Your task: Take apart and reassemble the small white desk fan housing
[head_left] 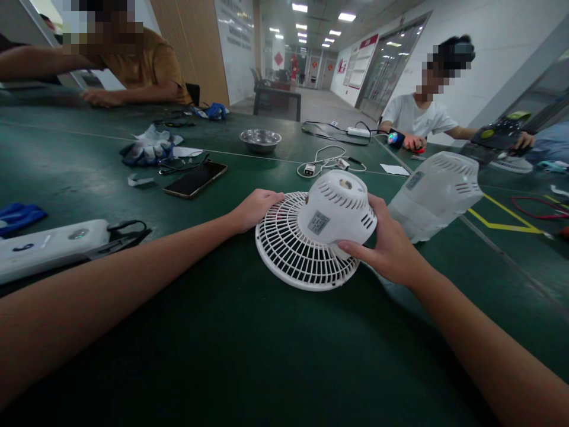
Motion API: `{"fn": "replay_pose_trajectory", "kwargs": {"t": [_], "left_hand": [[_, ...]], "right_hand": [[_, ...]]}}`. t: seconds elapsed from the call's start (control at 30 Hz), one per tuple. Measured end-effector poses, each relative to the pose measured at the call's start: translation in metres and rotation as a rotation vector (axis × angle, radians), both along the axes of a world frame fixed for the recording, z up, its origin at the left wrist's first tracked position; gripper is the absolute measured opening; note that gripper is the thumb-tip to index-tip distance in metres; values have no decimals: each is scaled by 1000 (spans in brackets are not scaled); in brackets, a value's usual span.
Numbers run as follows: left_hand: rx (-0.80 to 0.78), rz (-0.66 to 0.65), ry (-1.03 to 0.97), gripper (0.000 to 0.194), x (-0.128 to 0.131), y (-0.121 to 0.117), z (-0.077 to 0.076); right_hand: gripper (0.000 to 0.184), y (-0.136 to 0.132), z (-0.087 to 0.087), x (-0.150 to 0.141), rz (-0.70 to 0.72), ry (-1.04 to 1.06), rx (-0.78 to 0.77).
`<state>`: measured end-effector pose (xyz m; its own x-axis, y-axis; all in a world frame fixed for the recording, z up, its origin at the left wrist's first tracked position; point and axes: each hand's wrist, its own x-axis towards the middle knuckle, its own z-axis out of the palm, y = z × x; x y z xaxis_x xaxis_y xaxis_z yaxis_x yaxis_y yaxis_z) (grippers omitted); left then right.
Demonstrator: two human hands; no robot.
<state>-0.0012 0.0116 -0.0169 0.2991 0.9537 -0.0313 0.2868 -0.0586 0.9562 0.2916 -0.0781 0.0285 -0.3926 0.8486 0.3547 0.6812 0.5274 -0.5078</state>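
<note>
A white round fan grille (306,264) lies tilted on the green table in front of me. On its upper right part sits a white motor housing (340,207) with vent slots and a grey label; whether the two are joined I cannot tell. My left hand (260,209) grips the grille's rim at the far left, its fingertips partly hidden. From the right, my right hand (391,246) is wrapped round the housing, thumb in front and fingers mostly behind. Close beyond that hand, a stack of similar white housings (438,196) leans to the right.
A phone (195,179), gloves (149,147) and a metal bowl (260,141) lie farther back. A white cable (331,160) is coiled behind the housing. At left is a white device (53,246). Two people sit across the table; one in white (422,115) handles items.
</note>
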Motion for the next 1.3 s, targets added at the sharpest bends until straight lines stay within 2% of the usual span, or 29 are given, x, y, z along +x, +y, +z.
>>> {"fn": "replay_pose_trajectory", "kwargs": {"t": [0.57,0.9,1.3], "left_hand": [[30,30,45,29,2,-2,3],[-23,39,3,27,3,-3,3],[-14,20,3,28,1,-2,1]], "right_hand": [[95,2,-2,1,6,-5,26],[96,1,-1,0,5,-9,14],[94,-1,1,-1,8,-1,16]]}}
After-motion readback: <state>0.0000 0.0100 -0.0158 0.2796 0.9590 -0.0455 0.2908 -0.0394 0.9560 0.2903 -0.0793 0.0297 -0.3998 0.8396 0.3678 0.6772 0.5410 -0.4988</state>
